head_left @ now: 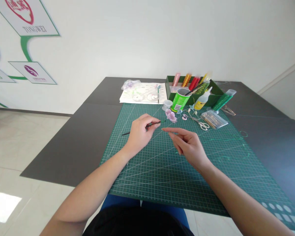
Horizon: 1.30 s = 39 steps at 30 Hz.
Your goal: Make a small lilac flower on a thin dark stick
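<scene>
My left hand (143, 131) is closed in a pinch around a thin dark stick (153, 124), which slants through the fingers. Its rear end sticks out to the left of the hand, and a small green bit shows near the front end. Just to the right, my right hand (186, 144) has its index finger reaching toward the left fingertips, with the thumb tucked under it and the other fingers curled. Whatever may be pinched there is too fine to name. A pale purple fabric-like flower (171, 115) lies just beyond both hands.
A green cutting mat (162, 177) covers the table's middle. Behind the hands stand a green can (180, 101) with brushes, a glue bottle (202, 99) and a dark green box (170, 95) of colored tubes. Scissors (203, 125), a clear case (214, 119) and paper sheets (127, 95) lie around.
</scene>
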Each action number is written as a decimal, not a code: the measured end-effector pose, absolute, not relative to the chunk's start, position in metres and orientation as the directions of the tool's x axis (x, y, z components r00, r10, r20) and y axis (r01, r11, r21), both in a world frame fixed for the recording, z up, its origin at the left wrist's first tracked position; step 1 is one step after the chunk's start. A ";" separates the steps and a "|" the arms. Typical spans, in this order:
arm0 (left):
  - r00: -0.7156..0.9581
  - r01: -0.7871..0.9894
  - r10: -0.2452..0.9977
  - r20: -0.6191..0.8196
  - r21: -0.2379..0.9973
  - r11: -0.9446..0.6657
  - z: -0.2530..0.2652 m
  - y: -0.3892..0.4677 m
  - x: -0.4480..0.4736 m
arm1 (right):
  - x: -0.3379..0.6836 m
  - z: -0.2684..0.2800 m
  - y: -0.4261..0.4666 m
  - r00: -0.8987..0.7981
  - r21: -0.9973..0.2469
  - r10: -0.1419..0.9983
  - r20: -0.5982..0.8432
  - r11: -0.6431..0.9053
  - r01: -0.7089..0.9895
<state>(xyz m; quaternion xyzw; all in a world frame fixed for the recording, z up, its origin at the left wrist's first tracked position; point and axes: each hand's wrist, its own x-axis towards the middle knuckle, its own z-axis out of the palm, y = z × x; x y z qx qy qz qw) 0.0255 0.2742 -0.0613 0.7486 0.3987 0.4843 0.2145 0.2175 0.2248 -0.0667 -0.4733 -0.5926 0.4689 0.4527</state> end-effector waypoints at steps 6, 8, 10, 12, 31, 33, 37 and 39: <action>0.309 0.517 0.774 0.553 0.585 -0.625 -0.060 0.275 0.022 | 0.220 -0.060 0.224 -0.176 -0.980 0.979 0.104 0.131 0.148; 0.341 0.534 0.769 0.541 0.562 -0.632 -0.060 0.274 0.022 | 0.223 -0.058 0.224 -0.189 -0.978 0.976 0.110 0.140 0.153; 0.368 0.544 0.760 0.536 0.538 -0.644 -0.061 0.274 0.022 | 0.226 -0.056 0.224 -0.213 -0.974 0.970 0.114 0.151 0.168; 0.399 0.550 0.747 0.532 0.513 -0.659 -0.062 0.274 0.021 | 0.230 -0.053 0.223 -0.250 -0.969 0.961 0.121 0.169 0.181; 0.637 0.512 0.616 0.464 0.343 -0.788 -0.064 0.264 0.026 | 0.263 -0.028 0.231 -0.416 -0.937 0.875 0.245 0.324 0.129; 0.649 0.494 0.603 0.463 0.345 -0.798 -0.064 0.263 0.027 | 0.267 -0.028 0.234 -0.409 -0.929 0.874 0.262 0.343 0.138; 0.655 0.447 0.572 0.493 0.358 -0.820 -0.063 0.260 0.029 | 0.274 -0.031 0.241 -0.368 -0.917 0.882 0.294 0.369 0.152; 0.660 0.425 0.550 0.512 0.350 -0.835 -0.062 0.259 0.029 | 0.276 -0.033 0.246 -0.357 -0.913 0.880 0.313 0.382 0.141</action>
